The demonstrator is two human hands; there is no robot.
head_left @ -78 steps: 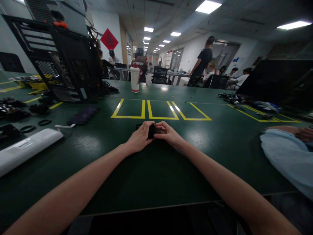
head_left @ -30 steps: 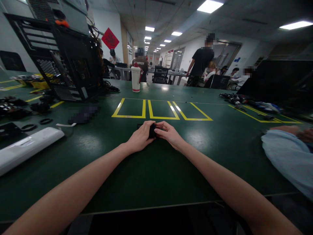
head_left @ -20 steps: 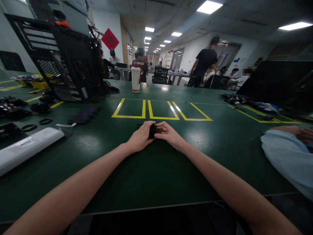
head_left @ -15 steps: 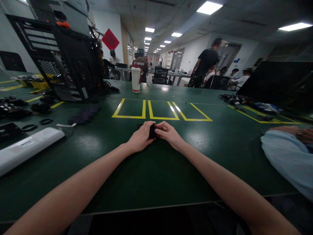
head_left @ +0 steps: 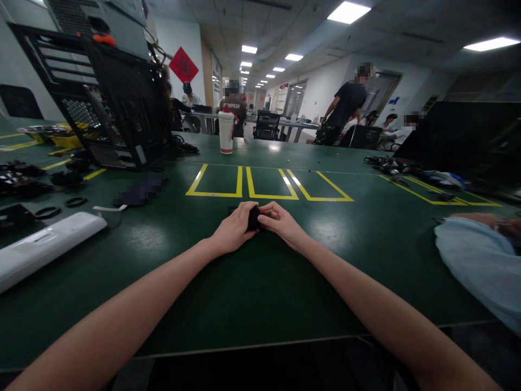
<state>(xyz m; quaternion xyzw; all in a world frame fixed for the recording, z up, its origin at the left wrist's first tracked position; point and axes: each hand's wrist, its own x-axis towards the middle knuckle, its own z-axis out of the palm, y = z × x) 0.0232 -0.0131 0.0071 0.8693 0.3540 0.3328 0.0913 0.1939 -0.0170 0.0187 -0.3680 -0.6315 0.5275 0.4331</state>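
A small black part (head_left: pixel 253 218) is between my two hands, just above or on the green table (head_left: pixel 260 293); its kind cannot be made out. My left hand (head_left: pixel 233 231) is closed round its left side, fingers over the top and thumb below. From the other side, my right hand (head_left: pixel 280 224) pinches the part's right edge between thumb and fingers. Another dark end (head_left: pixel 232 209) of something sticks out behind my left fingers. Most of the part is covered by my hands.
Yellow tape outlines (head_left: pixel 273 196) lie beyond my hands. At left are a white power strip (head_left: pixel 52 239), black rings (head_left: pixel 76 202) and an open computer case (head_left: pixel 122 108). A white cup (head_left: pixel 226 133) stands farther back. A co-worker's light-blue sleeve (head_left: pixel 472 250) rests at right.
My hands and the black part stay almost still. In the background, a standing person has shifted slightly.
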